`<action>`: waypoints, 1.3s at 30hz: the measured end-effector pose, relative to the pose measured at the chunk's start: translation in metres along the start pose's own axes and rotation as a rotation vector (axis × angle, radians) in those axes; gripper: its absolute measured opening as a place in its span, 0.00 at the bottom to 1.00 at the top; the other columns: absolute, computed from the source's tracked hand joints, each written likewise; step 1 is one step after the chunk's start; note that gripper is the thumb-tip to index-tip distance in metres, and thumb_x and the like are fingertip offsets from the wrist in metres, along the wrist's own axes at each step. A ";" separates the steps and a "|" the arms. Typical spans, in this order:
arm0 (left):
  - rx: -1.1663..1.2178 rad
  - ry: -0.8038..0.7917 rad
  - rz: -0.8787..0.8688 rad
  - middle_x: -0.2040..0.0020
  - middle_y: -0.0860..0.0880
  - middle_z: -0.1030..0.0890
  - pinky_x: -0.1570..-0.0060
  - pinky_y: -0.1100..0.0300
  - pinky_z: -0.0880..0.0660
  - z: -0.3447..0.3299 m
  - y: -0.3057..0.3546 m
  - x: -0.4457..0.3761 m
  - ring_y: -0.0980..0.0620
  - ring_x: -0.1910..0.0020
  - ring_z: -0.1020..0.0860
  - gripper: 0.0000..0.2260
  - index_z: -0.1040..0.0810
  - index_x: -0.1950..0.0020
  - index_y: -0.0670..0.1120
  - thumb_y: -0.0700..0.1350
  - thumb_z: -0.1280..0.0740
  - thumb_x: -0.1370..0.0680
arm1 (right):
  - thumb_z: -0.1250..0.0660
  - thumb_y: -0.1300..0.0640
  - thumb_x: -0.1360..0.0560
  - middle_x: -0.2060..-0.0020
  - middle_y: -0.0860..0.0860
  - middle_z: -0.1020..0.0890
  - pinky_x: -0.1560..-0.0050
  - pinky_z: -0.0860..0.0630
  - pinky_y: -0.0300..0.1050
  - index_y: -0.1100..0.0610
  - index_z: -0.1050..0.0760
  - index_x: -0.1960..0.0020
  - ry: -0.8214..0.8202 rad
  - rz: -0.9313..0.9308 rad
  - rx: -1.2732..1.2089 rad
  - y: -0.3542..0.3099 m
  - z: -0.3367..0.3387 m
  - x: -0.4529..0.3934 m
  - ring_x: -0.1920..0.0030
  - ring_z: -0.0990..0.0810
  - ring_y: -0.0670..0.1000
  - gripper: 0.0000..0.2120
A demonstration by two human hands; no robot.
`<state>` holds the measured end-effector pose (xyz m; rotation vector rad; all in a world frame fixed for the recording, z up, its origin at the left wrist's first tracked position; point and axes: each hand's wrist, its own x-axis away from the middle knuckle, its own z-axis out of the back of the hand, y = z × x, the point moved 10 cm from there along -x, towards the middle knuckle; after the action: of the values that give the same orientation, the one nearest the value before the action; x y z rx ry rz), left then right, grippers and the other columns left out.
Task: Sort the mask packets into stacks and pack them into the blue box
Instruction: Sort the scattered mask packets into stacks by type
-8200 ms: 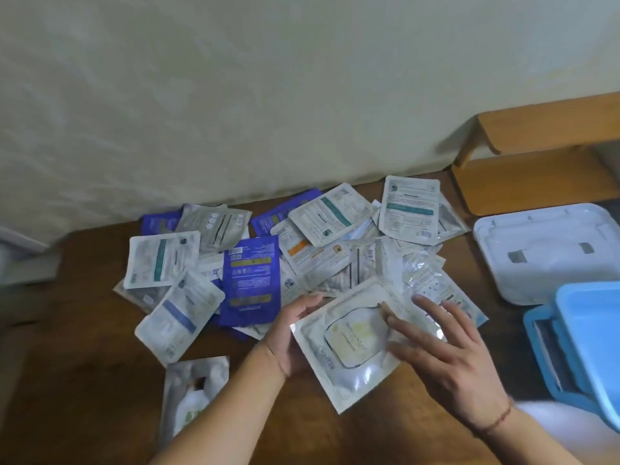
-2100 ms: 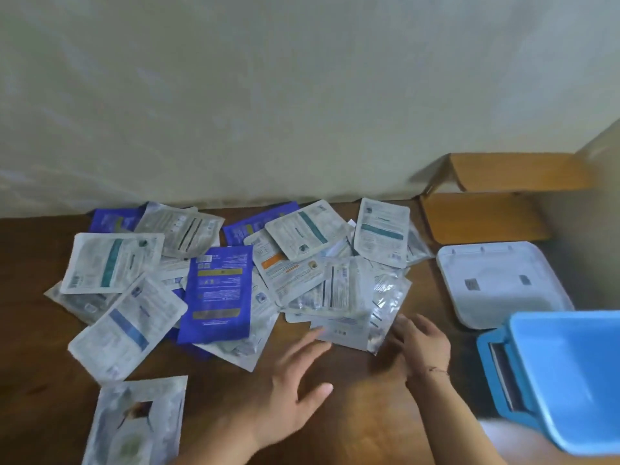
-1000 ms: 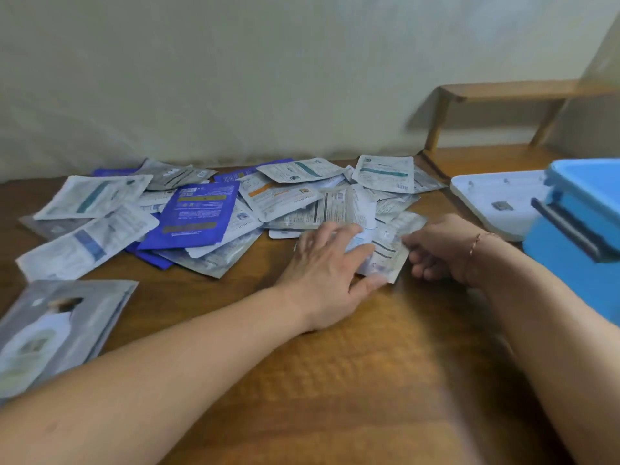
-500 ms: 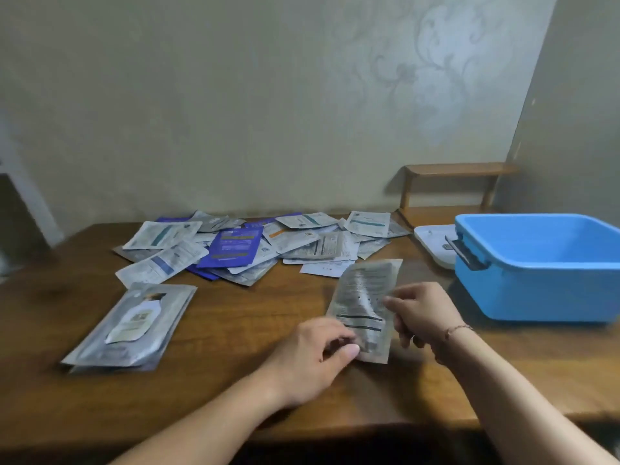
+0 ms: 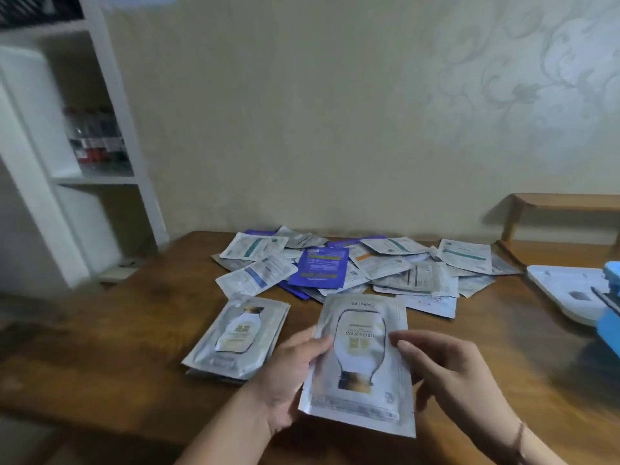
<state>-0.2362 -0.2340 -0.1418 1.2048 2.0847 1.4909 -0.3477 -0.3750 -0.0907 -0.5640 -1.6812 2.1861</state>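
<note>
At the far left stands a white shelf unit with blurred bottles on one shelf, beside the wooden table. On the table, left of centre, lies a neat stack of silver packets, the top one face up and showing a pale bottle-shaped print. Just to its right the left hand grips the left edge of a matching silver packet, thumb curled over the front and the fingers hidden behind it. The packet is held up above the table, upside down to the camera, its printed name at the far end. The right hand holds its right edge, the thumb pressed on the front; its other fingers curl behind and below the packet, and a thin bracelet circles the wrist. Beyond the held packet, toward the wall, the loose heap of mask packets spreads across the table, white and silver ones overlapping, with a dark blue packet lying on top near its left half. A wooden rack stands at the back right. Near the right edge lies a white lid, and just in front of it a corner of the blue box shows, mostly cut off by the frame.
</note>
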 end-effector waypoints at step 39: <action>-0.878 0.832 -0.303 0.58 0.57 0.18 0.57 0.70 0.23 0.172 0.086 0.094 0.64 0.58 0.20 0.38 0.36 0.24 0.47 0.49 0.23 0.30 | 0.27 0.62 0.28 0.63 0.54 0.21 0.77 0.27 0.38 0.57 0.25 0.35 -0.230 -0.199 0.089 0.006 -0.197 -0.150 0.74 0.25 0.48 0.22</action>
<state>-0.1400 -0.0442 -0.1168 -0.0832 1.4774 2.5689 -0.1196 -0.2833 -0.1246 -0.1180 -1.6591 2.2330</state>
